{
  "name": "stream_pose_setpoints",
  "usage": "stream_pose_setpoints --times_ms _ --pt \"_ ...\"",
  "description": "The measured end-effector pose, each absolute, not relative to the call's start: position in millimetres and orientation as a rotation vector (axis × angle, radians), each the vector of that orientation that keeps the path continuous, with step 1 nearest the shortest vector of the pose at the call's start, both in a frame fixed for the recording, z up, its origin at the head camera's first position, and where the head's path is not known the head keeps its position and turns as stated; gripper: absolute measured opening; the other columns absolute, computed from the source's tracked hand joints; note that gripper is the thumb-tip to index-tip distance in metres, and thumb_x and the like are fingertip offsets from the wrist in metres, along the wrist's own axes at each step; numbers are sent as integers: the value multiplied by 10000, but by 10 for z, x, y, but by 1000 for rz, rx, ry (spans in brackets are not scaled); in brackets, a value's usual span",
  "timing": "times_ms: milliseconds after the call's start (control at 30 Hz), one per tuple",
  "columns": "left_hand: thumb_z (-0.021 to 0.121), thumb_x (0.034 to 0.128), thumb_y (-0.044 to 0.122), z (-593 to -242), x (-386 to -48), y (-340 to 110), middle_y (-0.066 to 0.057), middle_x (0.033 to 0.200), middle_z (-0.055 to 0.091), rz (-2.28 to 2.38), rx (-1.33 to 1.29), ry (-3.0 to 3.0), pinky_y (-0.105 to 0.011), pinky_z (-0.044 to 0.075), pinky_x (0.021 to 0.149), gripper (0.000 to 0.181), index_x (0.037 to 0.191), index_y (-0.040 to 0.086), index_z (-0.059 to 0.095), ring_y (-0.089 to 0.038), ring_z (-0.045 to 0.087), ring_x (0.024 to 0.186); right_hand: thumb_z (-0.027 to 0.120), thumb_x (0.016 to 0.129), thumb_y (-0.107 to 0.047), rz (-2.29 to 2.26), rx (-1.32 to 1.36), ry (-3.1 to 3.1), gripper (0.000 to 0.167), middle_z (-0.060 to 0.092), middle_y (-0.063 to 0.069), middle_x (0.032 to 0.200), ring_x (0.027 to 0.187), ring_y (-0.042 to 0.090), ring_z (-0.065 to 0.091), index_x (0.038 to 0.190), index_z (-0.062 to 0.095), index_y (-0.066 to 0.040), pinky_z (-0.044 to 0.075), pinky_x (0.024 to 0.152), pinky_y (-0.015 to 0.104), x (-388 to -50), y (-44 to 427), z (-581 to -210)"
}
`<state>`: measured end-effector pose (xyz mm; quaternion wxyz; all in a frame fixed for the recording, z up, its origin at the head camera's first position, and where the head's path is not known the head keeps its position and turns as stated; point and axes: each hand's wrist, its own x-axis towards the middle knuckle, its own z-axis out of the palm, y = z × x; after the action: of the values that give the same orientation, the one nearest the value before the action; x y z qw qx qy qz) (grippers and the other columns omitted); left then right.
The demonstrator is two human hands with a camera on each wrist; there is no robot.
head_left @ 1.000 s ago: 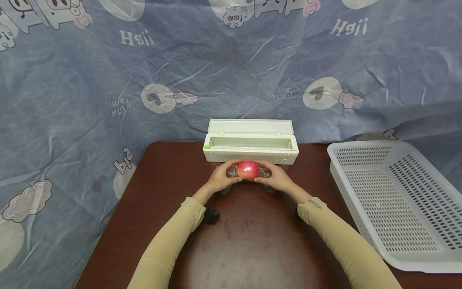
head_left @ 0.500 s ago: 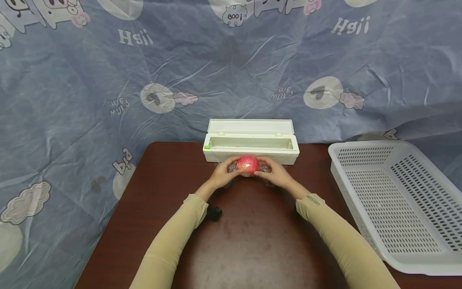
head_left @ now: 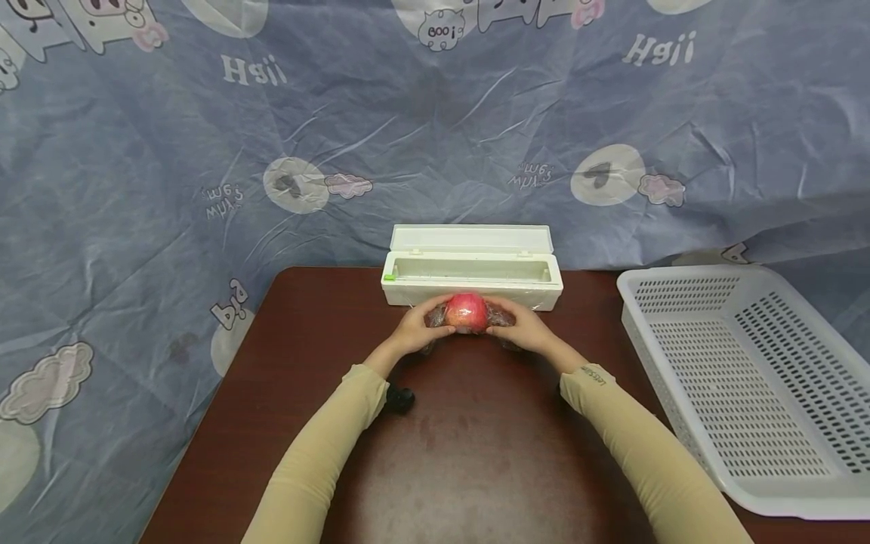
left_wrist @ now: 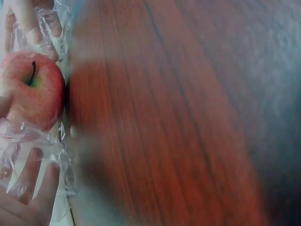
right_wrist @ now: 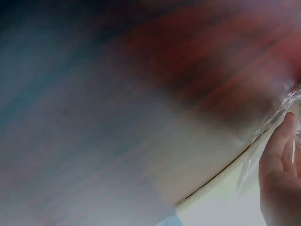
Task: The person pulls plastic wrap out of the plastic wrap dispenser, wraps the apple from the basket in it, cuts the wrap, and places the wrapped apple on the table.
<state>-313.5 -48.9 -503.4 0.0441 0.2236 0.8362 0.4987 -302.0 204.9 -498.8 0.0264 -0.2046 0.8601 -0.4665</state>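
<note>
A red apple (head_left: 467,311), partly covered by clear cling film (head_left: 499,316), is held between both hands just in front of the white cling film box (head_left: 469,293). The left hand (head_left: 413,330) grips the apple and film from the left, thumb on the near side. From the right, the right hand (head_left: 527,329) grips them the same way. In the left wrist view, the apple (left_wrist: 35,89) shows its stem, and loose film (left_wrist: 42,136) spreads over the left fingers (left_wrist: 33,172). The right wrist view shows the right hand (right_wrist: 280,174) with film at its fingertips; the apple is out of sight there.
The box's lid (head_left: 472,239) is raised and its trough visible. A white perforated plastic basket (head_left: 680,423) stands on the right of the brown table (head_left: 469,468). Behind hangs a blue printed cloth (head_left: 435,136). Dark objects (head_left: 399,400) sit at the wrists.
Both hands have shifted the apple slightly away from the person, nearer the box, and its visible face has turned a little. The box and basket have not moved.
</note>
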Motion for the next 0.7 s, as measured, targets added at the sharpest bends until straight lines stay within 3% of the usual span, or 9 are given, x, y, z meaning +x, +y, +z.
stream_pose_setpoints --times_ms 133,267,400,533,700 --pt "750 812 171 -5040 -3149 -513 -31 1363 505 1512 689 2565 -385 333 1038 593 1356 215 519 -192 429 1266 731 809 -92 -1420 -592 2672 586 619 170 1111 790 220 601 1352 514 -117 497 687 348 -3017 2073 -4992" --pt "746 815 179 -5047 -3159 -517 -36 1348 519 1516 699 2579 -378 347 1028 575 1348 208 530 -190 446 1250 709 832 -92 -1473 -581 2612 551 618 170 946 552 178 550 1348 517 -105 478 506 304 -3019 2077 -4988" --pt "768 795 210 -5055 -3163 -499 -39 1341 525 1483 745 2622 -353 337 1036 612 1354 190 521 -180 457 1241 737 814 -132 -1466 -580 2627 560 622 172 1070 701 210 586 1334 532 -97 498 597 316 -3022 2065 -4964" --pt "767 794 250 -5049 -3151 -480 -35 1345 521 1430 786 2676 -356 325 1045 626 1362 181 510 -178 452 1246 773 787 -216 -1435 -588 2660 574 590 140 1221 996 240 575 1301 556 -80 482 817 369 -3035 2050 -4939" --pt "757 804 260 -5050 -3145 -473 -39 1337 528 1393 804 2714 -355 332 1040 613 1359 174 511 -176 461 1236 755 806 -231 -1486 -591 2636 502 592 156 1202 1067 317 577 1237 583 -39 469 880 457 -3061 2018 -4875"
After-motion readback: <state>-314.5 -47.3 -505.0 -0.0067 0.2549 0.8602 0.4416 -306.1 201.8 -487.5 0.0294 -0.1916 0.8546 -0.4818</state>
